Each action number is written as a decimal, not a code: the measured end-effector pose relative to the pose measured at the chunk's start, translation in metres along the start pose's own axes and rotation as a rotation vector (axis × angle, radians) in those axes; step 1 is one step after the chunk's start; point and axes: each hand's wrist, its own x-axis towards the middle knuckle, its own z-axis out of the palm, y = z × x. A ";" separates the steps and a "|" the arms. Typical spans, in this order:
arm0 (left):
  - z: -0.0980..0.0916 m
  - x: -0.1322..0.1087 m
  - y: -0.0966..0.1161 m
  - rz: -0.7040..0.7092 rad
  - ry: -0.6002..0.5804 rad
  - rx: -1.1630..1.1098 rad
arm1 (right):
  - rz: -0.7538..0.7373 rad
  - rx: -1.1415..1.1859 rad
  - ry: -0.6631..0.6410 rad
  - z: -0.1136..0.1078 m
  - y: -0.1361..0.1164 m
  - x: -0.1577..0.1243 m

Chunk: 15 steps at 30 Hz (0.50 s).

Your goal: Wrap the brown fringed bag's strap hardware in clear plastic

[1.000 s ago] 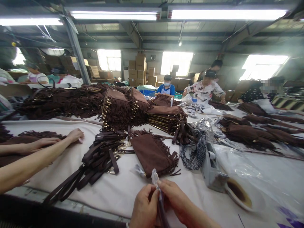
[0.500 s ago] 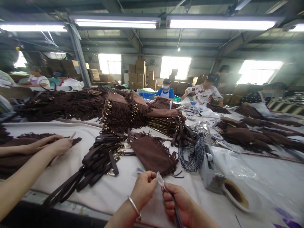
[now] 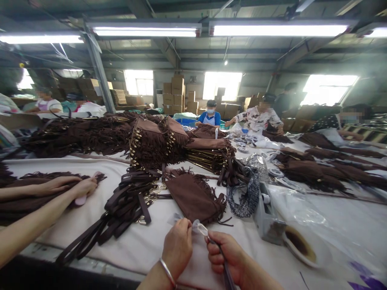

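Note:
Near the table's front edge, my right hand is closed around a dark brown strap. A metal clasp sticks out from the strap's upper end. Clear plastic film hangs about the clasp's tip. My left hand, with a silver bangle at the wrist, pinches the film just left of the clasp. More film shows behind its fingers. Just beyond both hands lies a brown fringed bag. To its left is a heap of dark straps with gold-coloured clasps.
At the left, a co-worker's hands hold a pink tool over brown fringe. Stacked fringed bags stand behind the straps. On the right are a grey tape dispenser, a tape roll and clear plastic sheeting. Several people work farther back.
My left hand has shifted slightly left and turned, and more of the clasp shows between my hands. The co-worker's hand at the left has moved a little right with the pink tool.

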 end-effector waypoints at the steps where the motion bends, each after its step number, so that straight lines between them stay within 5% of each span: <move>1: 0.001 0.000 -0.002 0.002 0.001 0.019 | 0.012 0.007 -0.008 0.000 0.000 0.000; 5: 0.007 -0.005 -0.002 -0.086 0.011 -0.144 | -0.019 -0.044 0.036 0.001 0.004 -0.001; 9: 0.011 -0.014 0.006 -0.647 -0.213 -0.875 | -0.100 -0.126 0.058 0.002 0.008 -0.001; 11: 0.013 -0.012 0.010 -0.807 -0.314 -1.255 | -0.155 -0.180 0.045 0.003 0.010 0.004; 15: 0.020 0.009 0.015 -0.843 -0.180 -1.561 | -0.378 -0.492 0.020 0.015 0.012 0.016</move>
